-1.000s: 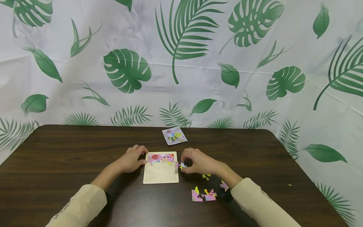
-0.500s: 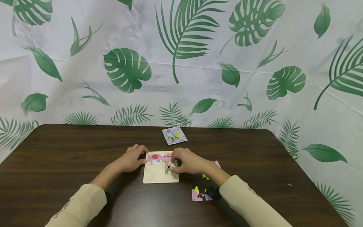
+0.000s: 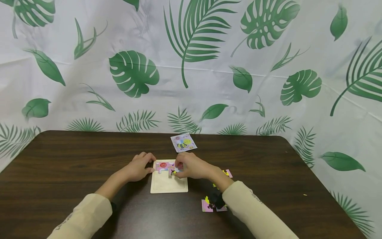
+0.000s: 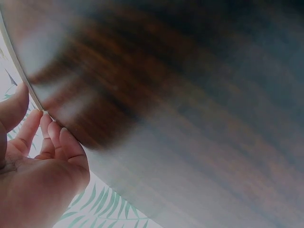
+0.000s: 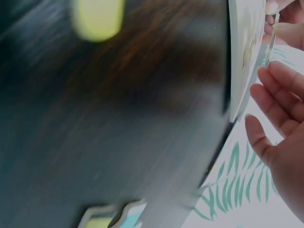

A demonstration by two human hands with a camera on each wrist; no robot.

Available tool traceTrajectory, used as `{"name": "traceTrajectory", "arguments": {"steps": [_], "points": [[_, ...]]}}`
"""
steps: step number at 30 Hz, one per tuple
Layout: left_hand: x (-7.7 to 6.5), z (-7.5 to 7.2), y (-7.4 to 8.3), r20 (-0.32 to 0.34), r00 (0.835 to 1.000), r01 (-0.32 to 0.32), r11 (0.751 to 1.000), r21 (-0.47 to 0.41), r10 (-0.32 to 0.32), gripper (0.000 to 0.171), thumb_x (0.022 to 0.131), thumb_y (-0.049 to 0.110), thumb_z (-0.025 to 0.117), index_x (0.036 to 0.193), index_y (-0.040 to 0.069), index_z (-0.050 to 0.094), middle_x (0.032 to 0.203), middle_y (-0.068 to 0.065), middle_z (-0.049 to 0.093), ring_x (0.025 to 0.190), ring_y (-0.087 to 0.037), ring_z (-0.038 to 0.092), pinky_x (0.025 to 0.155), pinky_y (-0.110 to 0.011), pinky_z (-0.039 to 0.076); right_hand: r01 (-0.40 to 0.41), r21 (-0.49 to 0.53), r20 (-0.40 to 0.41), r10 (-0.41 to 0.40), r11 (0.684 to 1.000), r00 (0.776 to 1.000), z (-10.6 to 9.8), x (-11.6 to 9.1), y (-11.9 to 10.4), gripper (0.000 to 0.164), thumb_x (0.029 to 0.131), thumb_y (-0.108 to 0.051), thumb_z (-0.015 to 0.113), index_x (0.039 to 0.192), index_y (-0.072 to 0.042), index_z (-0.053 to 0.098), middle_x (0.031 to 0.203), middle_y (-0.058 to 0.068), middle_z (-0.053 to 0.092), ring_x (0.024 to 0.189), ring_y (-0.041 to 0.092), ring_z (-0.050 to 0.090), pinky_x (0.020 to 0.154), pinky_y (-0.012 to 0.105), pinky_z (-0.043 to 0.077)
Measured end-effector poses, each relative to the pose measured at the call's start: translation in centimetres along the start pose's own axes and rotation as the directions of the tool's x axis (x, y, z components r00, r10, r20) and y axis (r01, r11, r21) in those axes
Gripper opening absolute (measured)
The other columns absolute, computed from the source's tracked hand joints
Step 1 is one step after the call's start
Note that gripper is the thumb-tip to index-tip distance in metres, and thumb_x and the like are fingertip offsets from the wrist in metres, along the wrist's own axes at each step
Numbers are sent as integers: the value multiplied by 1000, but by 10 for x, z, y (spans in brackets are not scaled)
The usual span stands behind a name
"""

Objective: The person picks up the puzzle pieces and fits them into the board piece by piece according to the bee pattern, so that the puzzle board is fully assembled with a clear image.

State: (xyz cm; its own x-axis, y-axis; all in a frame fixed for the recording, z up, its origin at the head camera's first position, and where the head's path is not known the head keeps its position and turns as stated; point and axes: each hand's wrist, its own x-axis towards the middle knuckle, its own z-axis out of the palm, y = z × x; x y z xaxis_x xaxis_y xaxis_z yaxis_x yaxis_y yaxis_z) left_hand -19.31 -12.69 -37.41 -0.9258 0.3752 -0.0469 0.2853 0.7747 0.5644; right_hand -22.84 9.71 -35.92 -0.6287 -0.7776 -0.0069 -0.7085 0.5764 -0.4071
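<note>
My right hand [image 3: 193, 166] pinches a jigsaw puzzle piece [image 3: 171, 172] between thumb and fingers, tilted over the upper middle of a pale wooden puzzle tray [image 3: 168, 186]. In the right wrist view the piece [image 5: 271, 45] shows edge-on, close to the tray [image 5: 237, 52]. A row of pink pieces [image 3: 162, 165] with a red round print fills the tray's top, partly covered by my right fingers. At the tray's upper left corner my left hand [image 3: 138, 167] holds the rim, thumb and fingertips against it; the left wrist view shows this hand [image 4: 42, 175] at the rim too.
Several loose puzzle pieces [image 3: 207, 205] lie right of the tray, some hidden by my right forearm; one pink piece [image 3: 228, 173] shows beyond it. A bee picture card [image 3: 183, 142] lies behind the tray on the dark wooden table [image 3: 74, 159]. A leaf-print cloth [image 3: 203, 96] hangs behind.
My right hand has carried the piece left from beside the tray to over its upper middle, just below the pink row. My left hand has stayed at the rim.
</note>
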Motion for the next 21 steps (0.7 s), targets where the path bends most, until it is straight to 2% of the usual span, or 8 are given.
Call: {"name": "traceTrajectory", "arguments": {"steps": [4, 7, 11, 21], "points": [[0, 0, -1, -1, 1000, -5, 1000, -5, 5, 24, 87, 8, 60, 109, 4, 50, 104, -14, 48, 100, -35, 43, 85, -50, 36, 59, -42, -11, -59, 997, 998, 3, 7, -4, 18, 75, -17, 73, 82, -6, 61, 79, -2, 52, 74, 10, 46, 67, 20, 37], [1, 0, -2, -6, 1000, -17, 1000, -7, 17, 24, 87, 8, 61, 108, 3, 50, 103, -13, 48, 99, -35, 43, 85, -50, 36, 73, -61, 5, -72, 995, 997, 5, 12, -9, 18, 75, -19, 72, 82, -7, 61, 81, -2, 52, 76, 10, 47, 71, 23, 35], [1, 0, -4, -10, 999, -35, 999, -7, 35, 24, 87, 7, 61, 107, 3, 50, 101, -13, 48, 98, -35, 43, 84, -50, 36, 40, -72, 30, -38, 997, 999, 6, 17, -15, 18, 76, -21, 72, 84, -9, 61, 82, -4, 51, 79, 8, 46, 73, 25, 33], [2, 0, -6, -16, 998, -55, 998, -13, 54, 23, 86, 6, 61, 106, 2, 50, 102, -14, 48, 98, -36, 44, 84, -50, 36, -2, -74, 46, 5, 997, 999, 13, 27, -24, 20, 76, -22, 73, 86, -10, 61, 83, -7, 48, 80, 8, 44, 68, 22, 28]]}}
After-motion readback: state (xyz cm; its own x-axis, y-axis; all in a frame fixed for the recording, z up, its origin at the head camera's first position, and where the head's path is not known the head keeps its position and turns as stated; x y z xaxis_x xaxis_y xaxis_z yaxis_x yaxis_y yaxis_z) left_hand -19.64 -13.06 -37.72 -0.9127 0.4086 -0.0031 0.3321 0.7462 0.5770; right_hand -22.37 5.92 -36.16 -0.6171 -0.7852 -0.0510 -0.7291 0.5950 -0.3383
